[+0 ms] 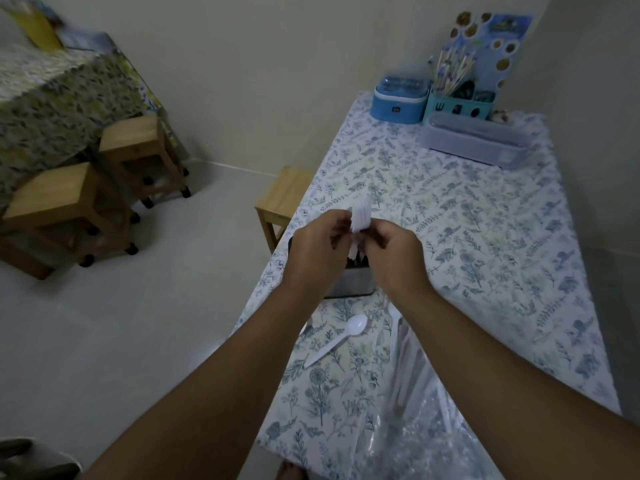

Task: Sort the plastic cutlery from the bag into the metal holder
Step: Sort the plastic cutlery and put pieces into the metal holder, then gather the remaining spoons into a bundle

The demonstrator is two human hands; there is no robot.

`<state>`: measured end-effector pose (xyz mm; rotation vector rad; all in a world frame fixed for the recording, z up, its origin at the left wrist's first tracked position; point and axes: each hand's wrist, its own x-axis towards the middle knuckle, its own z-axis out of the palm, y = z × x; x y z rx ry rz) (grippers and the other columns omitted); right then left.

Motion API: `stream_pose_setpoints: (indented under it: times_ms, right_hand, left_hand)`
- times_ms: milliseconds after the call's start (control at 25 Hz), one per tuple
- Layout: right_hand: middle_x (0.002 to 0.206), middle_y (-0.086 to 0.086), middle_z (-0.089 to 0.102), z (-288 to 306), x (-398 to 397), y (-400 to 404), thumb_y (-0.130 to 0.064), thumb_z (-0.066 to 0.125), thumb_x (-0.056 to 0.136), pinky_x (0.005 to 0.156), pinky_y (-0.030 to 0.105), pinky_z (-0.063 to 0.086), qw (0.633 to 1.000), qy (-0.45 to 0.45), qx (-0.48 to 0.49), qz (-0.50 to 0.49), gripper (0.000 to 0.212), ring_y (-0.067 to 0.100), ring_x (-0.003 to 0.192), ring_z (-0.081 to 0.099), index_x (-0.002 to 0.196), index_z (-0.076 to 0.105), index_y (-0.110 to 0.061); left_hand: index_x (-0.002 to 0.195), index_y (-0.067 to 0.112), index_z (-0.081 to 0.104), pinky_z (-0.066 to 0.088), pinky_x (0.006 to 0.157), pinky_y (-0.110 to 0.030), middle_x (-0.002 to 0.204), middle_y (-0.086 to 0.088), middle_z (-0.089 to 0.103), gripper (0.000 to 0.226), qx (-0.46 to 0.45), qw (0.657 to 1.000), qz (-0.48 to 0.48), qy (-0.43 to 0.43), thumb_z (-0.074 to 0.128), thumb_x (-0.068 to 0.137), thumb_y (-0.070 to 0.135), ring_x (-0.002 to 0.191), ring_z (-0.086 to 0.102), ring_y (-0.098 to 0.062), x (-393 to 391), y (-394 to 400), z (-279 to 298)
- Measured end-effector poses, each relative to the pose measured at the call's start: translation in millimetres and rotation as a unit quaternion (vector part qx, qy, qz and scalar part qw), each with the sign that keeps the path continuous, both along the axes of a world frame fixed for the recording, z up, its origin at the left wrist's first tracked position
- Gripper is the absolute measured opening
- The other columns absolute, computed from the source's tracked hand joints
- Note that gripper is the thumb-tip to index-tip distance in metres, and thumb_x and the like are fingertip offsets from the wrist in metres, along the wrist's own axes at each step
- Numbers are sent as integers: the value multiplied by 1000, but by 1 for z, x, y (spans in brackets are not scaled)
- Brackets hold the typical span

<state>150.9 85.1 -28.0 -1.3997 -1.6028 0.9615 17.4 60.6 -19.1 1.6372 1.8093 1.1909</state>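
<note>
On my far left a second table (52,98) with a leafy cloth stands off the worktop, two wooden stools (104,188) tucked by it, and a third stool (282,199) sits against the worktop's left edge. I have the left hand (317,247) raised above the worktop near that left edge, fingers curled onto a small white bundle of cutlery (360,216); it is too blurred for me to tell forks from spoons. The right hand (391,252) meets it from the other side, pinching the same bundle, so both hands are closed on it. Directly under them the metal holder (353,285) stands close to the left edge, mostly hidden by my wrists, with dark contents showing inside. Nearer the front edge a white spoon (337,339) lies loose on the floral cloth (485,237), bowl pointing away from me. Just right of it the clear bag (415,393) sprawls toward the front edge with more white pieces inside. At the far right corner sit a blue box (398,100), a teal caddy (457,105) and a pale lidded container (474,136).
</note>
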Motion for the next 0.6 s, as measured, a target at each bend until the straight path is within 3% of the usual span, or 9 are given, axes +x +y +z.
stream_pose_setpoints:
  times_ms: [160, 240, 320, 360, 480, 600]
  right_hand:
    - [87, -3, 76, -17, -4, 9, -18, 62, 98, 73, 27, 56, 999, -23, -24, 16, 19, 13, 81, 70, 110, 77, -19]
    - [88, 7, 71, -22, -3, 12, -19, 61, 99, 69, 29, 49, 995, -93, 6, 32, 17, 24, 82, 66, 101, 75, -9]
    - [96, 12, 66, -25, -1, 11, -20, 62, 99, 72, 30, 47, 985, -159, 55, 41, 21, 25, 85, 62, 108, 72, -3]
    - [101, 11, 64, -25, 2, 8, -20, 63, 98, 76, 29, 48, 984, -164, 63, 33, 25, 21, 87, 60, 116, 71, -4]
    - [104, 2, 60, -31, 14, -17, -19, 63, 99, 74, 4, 43, 993, -108, 43, 2, 28, 1, 82, 57, 125, 69, -10]
    - [110, 1, 64, -59, 25, -58, -19, 61, 100, 72, -2, 44, 994, -95, -48, 33, 25, -7, 88, 58, 123, 70, -14]
  left_hand:
    - [114, 22, 71, 58, 85, -30, 103, 8, 75, 27, -42, 997, 0, 59, 61, 92, 12, 93, 69, -6, -2, 7, -6]
    - [121, 17, 70, 58, 87, -36, 110, -1, 75, 34, -52, 997, 5, 65, 59, 91, 6, 98, 70, -14, 0, 12, 0]
    - [131, 12, 63, 56, 96, -38, 121, -7, 71, 43, -51, 996, 22, 63, 59, 89, 0, 109, 68, -20, 0, 11, 9]
    - [131, 11, 63, 56, 96, -34, 121, -6, 71, 43, -39, 997, 26, 61, 60, 89, 0, 110, 67, -17, 0, 5, 13]
    - [114, 16, 71, 55, 80, -14, 103, 5, 73, 26, -27, 998, 38, 34, 66, 90, 7, 90, 68, -4, -2, -38, -1]
    - [109, 20, 68, 44, 71, -6, 99, 8, 68, 19, -153, 984, 78, 52, 68, 91, 16, 89, 64, -4, -14, -90, -64]
